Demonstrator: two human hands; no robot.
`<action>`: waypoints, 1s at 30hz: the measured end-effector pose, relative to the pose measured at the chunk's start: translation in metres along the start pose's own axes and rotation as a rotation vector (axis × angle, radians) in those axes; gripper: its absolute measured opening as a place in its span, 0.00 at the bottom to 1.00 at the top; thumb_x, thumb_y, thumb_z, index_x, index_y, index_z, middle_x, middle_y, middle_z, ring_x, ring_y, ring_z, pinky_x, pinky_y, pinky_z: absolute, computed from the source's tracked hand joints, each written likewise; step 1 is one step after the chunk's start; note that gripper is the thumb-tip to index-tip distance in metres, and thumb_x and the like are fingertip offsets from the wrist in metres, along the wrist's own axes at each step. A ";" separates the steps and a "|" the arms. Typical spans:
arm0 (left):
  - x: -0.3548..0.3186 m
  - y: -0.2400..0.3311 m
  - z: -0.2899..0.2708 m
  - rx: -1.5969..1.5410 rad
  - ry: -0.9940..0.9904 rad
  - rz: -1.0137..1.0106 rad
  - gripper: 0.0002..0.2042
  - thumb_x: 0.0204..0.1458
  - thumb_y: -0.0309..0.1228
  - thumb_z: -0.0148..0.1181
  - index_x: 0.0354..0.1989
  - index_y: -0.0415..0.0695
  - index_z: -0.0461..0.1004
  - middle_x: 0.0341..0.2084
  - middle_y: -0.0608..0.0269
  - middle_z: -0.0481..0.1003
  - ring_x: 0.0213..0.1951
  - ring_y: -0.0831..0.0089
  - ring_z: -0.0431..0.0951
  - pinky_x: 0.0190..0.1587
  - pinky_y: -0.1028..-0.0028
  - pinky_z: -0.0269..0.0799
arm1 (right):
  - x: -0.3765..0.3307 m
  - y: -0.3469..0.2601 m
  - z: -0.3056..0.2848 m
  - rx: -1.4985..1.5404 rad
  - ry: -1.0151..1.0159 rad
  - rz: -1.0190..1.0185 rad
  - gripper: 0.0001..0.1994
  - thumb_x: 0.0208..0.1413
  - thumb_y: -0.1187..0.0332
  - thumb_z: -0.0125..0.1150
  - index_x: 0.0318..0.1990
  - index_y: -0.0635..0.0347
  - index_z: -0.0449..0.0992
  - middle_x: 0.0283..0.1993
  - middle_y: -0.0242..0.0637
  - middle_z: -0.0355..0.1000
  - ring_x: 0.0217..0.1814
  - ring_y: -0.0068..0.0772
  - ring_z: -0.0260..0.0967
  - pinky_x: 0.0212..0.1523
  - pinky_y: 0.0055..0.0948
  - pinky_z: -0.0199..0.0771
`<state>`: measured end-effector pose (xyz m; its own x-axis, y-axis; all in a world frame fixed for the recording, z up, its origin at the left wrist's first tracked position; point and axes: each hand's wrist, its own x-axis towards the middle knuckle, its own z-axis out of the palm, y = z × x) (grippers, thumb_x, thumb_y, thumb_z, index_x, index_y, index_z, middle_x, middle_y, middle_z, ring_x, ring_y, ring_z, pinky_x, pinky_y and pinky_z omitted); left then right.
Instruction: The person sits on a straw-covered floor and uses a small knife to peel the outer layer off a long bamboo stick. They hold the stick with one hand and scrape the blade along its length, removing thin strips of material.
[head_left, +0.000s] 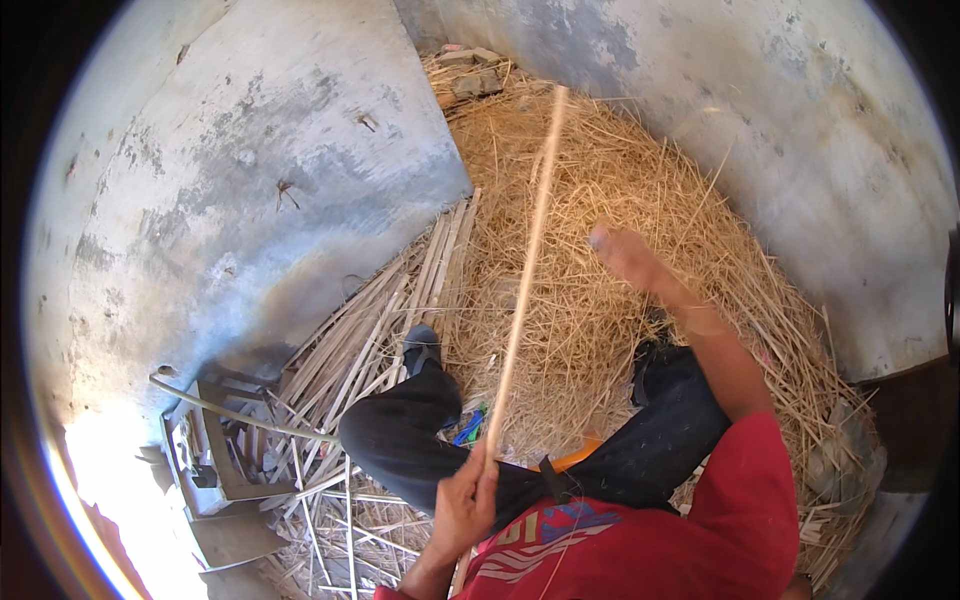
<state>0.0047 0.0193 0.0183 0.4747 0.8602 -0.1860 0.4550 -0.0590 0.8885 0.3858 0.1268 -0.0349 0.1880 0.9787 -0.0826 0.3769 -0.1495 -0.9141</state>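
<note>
Weathered plaster walls, patched in grey and white (pixel 760 130), enclose a floor deep in golden, dry straw (pixel 590 350) as a person sits with knees spread. Nearest the camera is the person's red, short-sleeved shirt, printed across the chest (pixel 640 550). Just beside it, the left hand (pixel 466 500) is clamped around the lower part of a long, thin, pale wooden strip (pixel 527 275), which rises at a slight tilt above the straw, blurred along its length. Black trousers (pixel 400 420) cover the bent legs; between them lie a crumpled bright-blue item (pixel 469 426) and a partly hidden orange one (pixel 577 455). Well apart from the left hand, the right hand (pixel 630 258) reaches out over the straw, to the right of the strip; whether its fingers are closed on anything cannot be told. Beyond the left knee, by a dark shoe (pixel 421 345), narrow, greyish-brown wooden slats (pixel 400 290) lie heaped along the wall. Farthest off, rough brown blocks (pixel 475 85) sit in the corner.
</note>
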 end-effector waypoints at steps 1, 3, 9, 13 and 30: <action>0.008 -0.002 0.001 -0.030 0.044 -0.012 0.19 0.60 0.26 0.50 0.59 0.31 0.64 0.19 0.67 0.66 0.24 0.88 0.63 0.25 0.82 0.62 | -0.016 -0.008 0.022 -0.153 -0.042 -0.119 0.32 0.58 0.36 0.42 0.19 0.58 0.66 0.17 0.32 0.62 0.19 0.30 0.62 0.22 0.33 0.63; 0.024 0.003 0.004 -0.146 0.061 -0.042 0.20 0.61 0.26 0.49 0.60 0.31 0.63 0.21 0.70 0.66 0.25 0.88 0.62 0.25 0.83 0.60 | -0.049 -0.023 0.065 -0.451 -0.068 -0.371 0.31 0.52 0.36 0.53 0.21 0.59 0.71 0.18 0.36 0.69 0.21 0.35 0.70 0.23 0.37 0.66; 0.036 0.010 0.014 -0.237 0.010 -0.044 0.21 0.61 0.25 0.48 0.61 0.30 0.61 0.24 0.74 0.65 0.25 0.88 0.60 0.26 0.85 0.57 | -0.062 -0.035 0.096 -0.591 0.131 -0.758 0.29 0.46 0.34 0.58 0.18 0.53 0.71 0.13 0.32 0.64 0.14 0.34 0.65 0.16 0.33 0.62; 0.034 0.005 0.018 -0.233 -0.001 -0.045 0.21 0.61 0.26 0.49 0.60 0.27 0.60 0.26 0.73 0.67 0.27 0.88 0.60 0.27 0.85 0.58 | -0.022 -0.019 0.068 -0.568 0.232 -0.447 0.30 0.46 0.32 0.56 0.16 0.51 0.67 0.12 0.33 0.63 0.12 0.36 0.64 0.15 0.34 0.62; 0.048 0.019 0.023 -0.154 0.018 0.120 0.20 0.62 0.26 0.47 0.60 0.29 0.61 0.23 0.73 0.65 0.24 0.88 0.59 0.24 0.85 0.57 | -0.036 -0.038 0.067 -0.666 0.299 -0.934 0.35 0.37 0.26 0.55 0.13 0.51 0.62 0.10 0.28 0.56 0.10 0.31 0.59 0.12 0.31 0.57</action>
<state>0.0534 0.0478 0.0168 0.5048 0.8605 -0.0685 0.2742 -0.0845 0.9580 0.3038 0.1071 -0.0240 -0.2393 0.6888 0.6843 0.8618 0.4754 -0.1770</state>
